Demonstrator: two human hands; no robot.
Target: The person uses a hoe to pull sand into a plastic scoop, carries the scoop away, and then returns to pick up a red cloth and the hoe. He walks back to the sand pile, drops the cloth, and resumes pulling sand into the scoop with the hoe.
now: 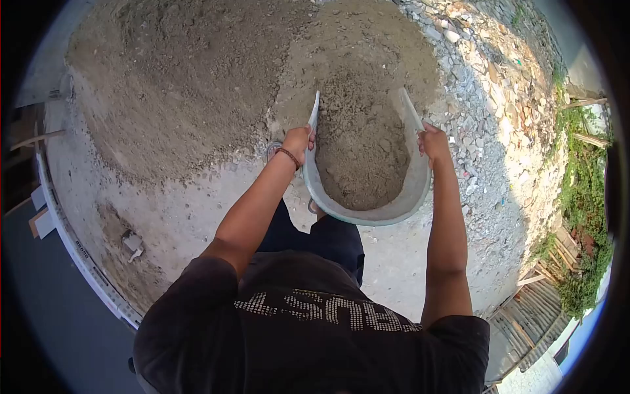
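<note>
A round grey metal pan (413,197) is tipped forward with its far edge dug into a heap of sand (197,72). Sand with small lumps fills the pan's inside. My left hand (298,141), with a bead bracelet on the wrist, grips the pan's left rim. My right hand (433,143) grips the right rim. Both arms reach forward and down from my dark shirt, and the pan's near edge sits in front of my legs.
Stony rubble (485,98) lies to the right of the sand heap. Bare concrete ground (190,217) spreads at the left, with a white curb (79,249) and scraps beside it. Wooden poles and green plants (584,190) stand at the far right.
</note>
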